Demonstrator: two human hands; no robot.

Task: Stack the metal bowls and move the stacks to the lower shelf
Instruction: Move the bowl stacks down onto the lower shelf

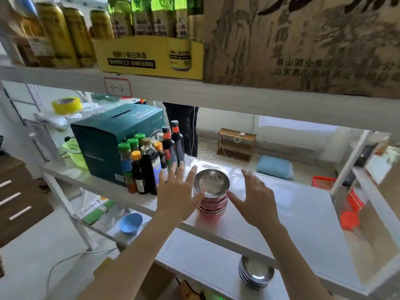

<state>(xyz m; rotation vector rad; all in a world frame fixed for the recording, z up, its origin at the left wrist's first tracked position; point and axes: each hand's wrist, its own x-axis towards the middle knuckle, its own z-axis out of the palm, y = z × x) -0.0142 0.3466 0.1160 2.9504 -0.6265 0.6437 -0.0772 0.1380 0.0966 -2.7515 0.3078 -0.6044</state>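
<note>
A stack of several metal bowls (212, 191), silvery on top with reddish reflections on the sides, stands on the middle shelf (303, 213). My left hand (177, 191) is spread open just left of the stack, thumb near its rim. My right hand (253, 198) is open just right of it, thumb near the stack's side. Neither hand clearly grips the bowls. A second stack of metal bowls (255, 274) sits on the lower shelf (205, 256), partly hidden behind the middle shelf's front edge.
Sauce bottles (149, 161) and a dark green box (108, 139) crowd the shelf left of my left hand. The upper shelf board (216, 96) hangs overhead with cans, beer and a carton. A blue bowl (131, 223) lies lower left. Red baskets (350, 211) are at right.
</note>
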